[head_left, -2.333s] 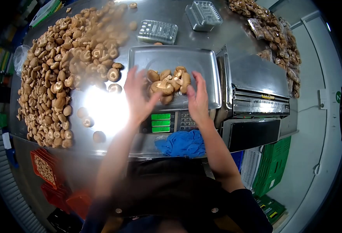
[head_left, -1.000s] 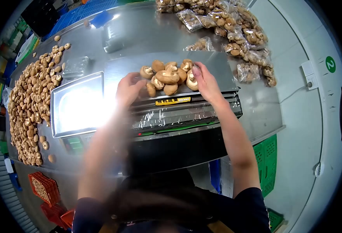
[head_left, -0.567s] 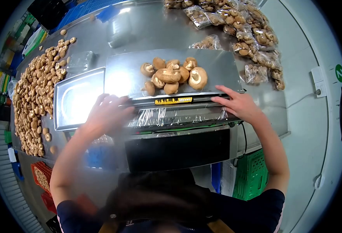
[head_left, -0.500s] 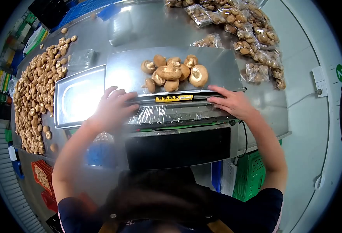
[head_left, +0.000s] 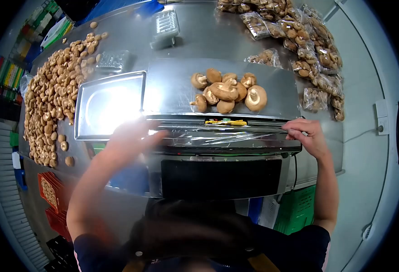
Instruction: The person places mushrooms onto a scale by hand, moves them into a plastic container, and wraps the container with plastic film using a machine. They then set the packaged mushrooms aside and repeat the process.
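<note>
Clear film [head_left: 217, 137] stretches across the front of the wrapping machine, between my two hands. At its right end my right hand [head_left: 309, 136] is closed, thumb and fingertips pinching the film edge. My left hand [head_left: 136, 139] is at the left end, smeared by motion, and its grip cannot be made out. A yellow label [head_left: 226, 122] lies along the machine's slot behind the film. Just behind that, a loose cluster of brown mushrooms [head_left: 226, 90] rests on the metal plate [head_left: 172, 77].
An empty metal tray [head_left: 88, 104] is left of the plate, beside a large mushroom pile [head_left: 49, 104]. Clear trays [head_left: 166, 25] stand farther back. Bagged mushrooms [head_left: 328, 56] are heaped at the back right. A black panel [head_left: 220, 179] is at the machine's front.
The view has shifted, so the table appears farther right. My right hand has gone from spread fingers to a pinch at the film's right end. Less of the yellow label's face shows.
</note>
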Demonstrator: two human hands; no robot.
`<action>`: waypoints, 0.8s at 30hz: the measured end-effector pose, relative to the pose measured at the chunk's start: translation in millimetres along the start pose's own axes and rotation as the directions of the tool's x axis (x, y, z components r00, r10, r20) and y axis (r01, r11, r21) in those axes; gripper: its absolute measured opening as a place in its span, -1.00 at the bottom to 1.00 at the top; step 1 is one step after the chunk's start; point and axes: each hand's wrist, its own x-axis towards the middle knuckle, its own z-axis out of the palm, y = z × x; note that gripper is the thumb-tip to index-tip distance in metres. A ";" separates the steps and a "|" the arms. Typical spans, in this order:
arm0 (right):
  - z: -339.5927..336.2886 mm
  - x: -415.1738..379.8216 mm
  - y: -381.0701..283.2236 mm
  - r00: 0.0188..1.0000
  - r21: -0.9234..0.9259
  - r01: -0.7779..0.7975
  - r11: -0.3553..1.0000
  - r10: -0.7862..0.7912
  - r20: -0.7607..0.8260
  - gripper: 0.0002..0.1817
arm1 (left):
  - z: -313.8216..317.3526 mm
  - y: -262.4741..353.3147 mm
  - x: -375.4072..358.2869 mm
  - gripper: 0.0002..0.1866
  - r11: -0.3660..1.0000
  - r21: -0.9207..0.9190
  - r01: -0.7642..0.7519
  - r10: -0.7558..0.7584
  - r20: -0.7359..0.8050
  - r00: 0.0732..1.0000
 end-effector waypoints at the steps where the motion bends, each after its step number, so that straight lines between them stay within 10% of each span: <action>1: 1.4 -1.9 -0.4 1.000 0.001 -0.007 1.000 0.007 0.001 -0.82 | -12.6 10.9 25.8 -0.45 0.969 0.150 -0.197 0.181 0.114 0.977; 6: 12.4 -12.5 -0.1 0.994 0.075 -0.080 0.994 0.085 -0.067 -0.82 | 33.9 8.8 55.9 -0.66 0.928 -0.027 -0.371 0.371 0.003 0.929; 8: 8.5 -29.8 -4.4 0.996 -0.003 -0.087 0.996 0.087 -0.029 -0.81 | 35.8 3.3 41.7 -0.79 0.919 -0.290 -0.266 0.266 -0.041 0.963; 10: 8.3 -53.9 -14.1 0.996 -0.008 -0.075 0.997 0.075 -0.048 -0.82 | 4.5 24.2 8.9 -0.91 0.783 -0.570 0.249 -0.189 0.164 0.968; 14: -13.4 -55.0 -53.8 0.910 -0.195 0.222 0.955 -0.275 -0.310 -0.84 | -40.7 27.3 -22.3 -0.86 0.295 -0.954 -0.056 -0.472 -0.197 0.859; 17: -33.1 13.1 -72.0 0.718 -0.295 0.274 0.915 -0.399 -0.571 -0.75 | -66.3 -10.1 38.8 -0.84 0.314 -0.894 -0.319 -0.559 -0.446 0.699; 18: -32.8 55.0 -58.5 0.745 -0.057 0.401 0.914 -0.362 -0.560 -0.58 | -64.4 -17.7 74.8 -0.78 0.391 -0.909 -0.146 -0.637 -0.382 0.669; 21: -6.2 145.9 17.2 0.904 -0.502 0.082 0.861 -0.276 -0.326 -0.27 | 45.4 -91.5 149.1 -0.40 0.671 -0.715 0.196 -0.519 -0.263 0.813; 22: 12.8 154.3 50.3 0.956 -0.430 0.043 0.902 -0.162 -0.246 -0.22 | 81.1 -86.4 159.0 -0.23 0.511 -0.840 0.181 -0.467 -0.095 0.879; 24: 24.9 154.2 57.4 0.992 -0.361 -0.016 0.932 -0.030 -0.120 -0.20 | 57.0 -41.7 154.9 -0.16 0.750 -0.552 0.365 -0.354 0.131 0.926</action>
